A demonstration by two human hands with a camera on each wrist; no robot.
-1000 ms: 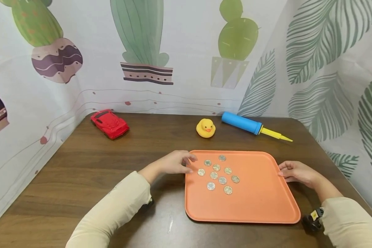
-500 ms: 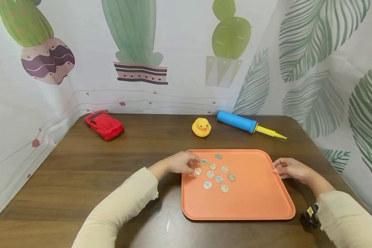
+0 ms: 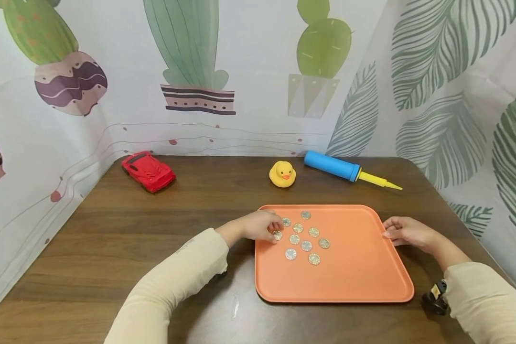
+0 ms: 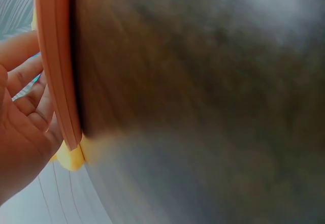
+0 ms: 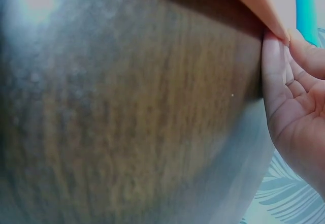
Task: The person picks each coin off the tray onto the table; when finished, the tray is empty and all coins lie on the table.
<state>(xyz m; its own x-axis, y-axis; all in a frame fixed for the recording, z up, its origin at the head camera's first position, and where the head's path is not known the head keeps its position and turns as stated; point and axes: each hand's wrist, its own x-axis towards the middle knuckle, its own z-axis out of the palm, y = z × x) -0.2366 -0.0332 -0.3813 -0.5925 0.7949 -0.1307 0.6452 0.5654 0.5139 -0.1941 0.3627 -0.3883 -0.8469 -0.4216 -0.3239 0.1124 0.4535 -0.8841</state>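
Note:
An orange tray (image 3: pixel 348 272) lies on the table's right half. Several round, ridged silvery coins (image 3: pixel 306 245) are spread over its left part. My left hand (image 3: pixel 260 225) reaches over the tray's left rim, thumb and fingers apart around the leftmost coin (image 3: pixel 277 235), which shows between them. In the left wrist view, the tray's edge (image 4: pixel 57 56) hides the fingertips of that hand (image 4: pixel 25 117). With thumb and fingers, my right hand (image 3: pixel 410 234) pinches the tray's right rim; in the right wrist view, the thumb of this hand (image 5: pixel 299 97) lies over the edge.
Along the back of the brown table (image 3: pixel 189 210) lie a red toy car (image 3: pixel 148 172), a yellow rubber duck (image 3: pixel 282 174) and a blue hand pump (image 3: pixel 332 166) with a yellow nozzle. Behind them hangs a cloth (image 3: pixel 258 67) printed with cacti and leaves.
My left hand has moved right, from the tray's rim to the leftmost coin. The right hand keeps its grip on the rim. The head view has shifted slightly.

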